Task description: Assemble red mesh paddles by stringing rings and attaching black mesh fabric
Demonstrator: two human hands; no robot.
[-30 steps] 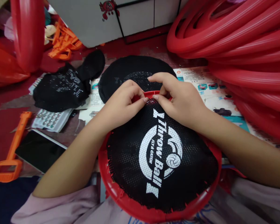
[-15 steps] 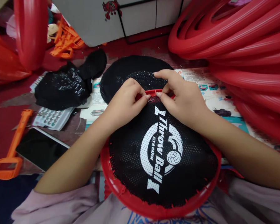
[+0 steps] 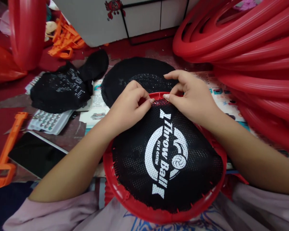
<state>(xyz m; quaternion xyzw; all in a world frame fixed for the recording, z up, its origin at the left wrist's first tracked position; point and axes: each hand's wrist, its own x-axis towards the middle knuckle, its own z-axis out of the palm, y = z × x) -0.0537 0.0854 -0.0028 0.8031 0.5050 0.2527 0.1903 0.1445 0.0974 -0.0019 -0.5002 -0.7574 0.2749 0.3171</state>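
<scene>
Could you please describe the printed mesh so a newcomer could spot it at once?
Find the red ring at the bottom centre. Inside it lies the black mesh, its far edge at the left hand and right hand. White "Throw Ball" lettering sets it apart from the round black net beyond.

black printed mesh [image 3: 197, 176] across a red ring [image 3: 163, 218]

my left hand [image 3: 130, 109] pinches the mesh at the ring's far edge; my right hand [image 3: 195, 99] sets its thumb just beside, index finger lifted. beyond lies a black mesh disc [image 3: 135, 69]; red tubes [image 3: 255, 61] pile up to my right.
</scene>
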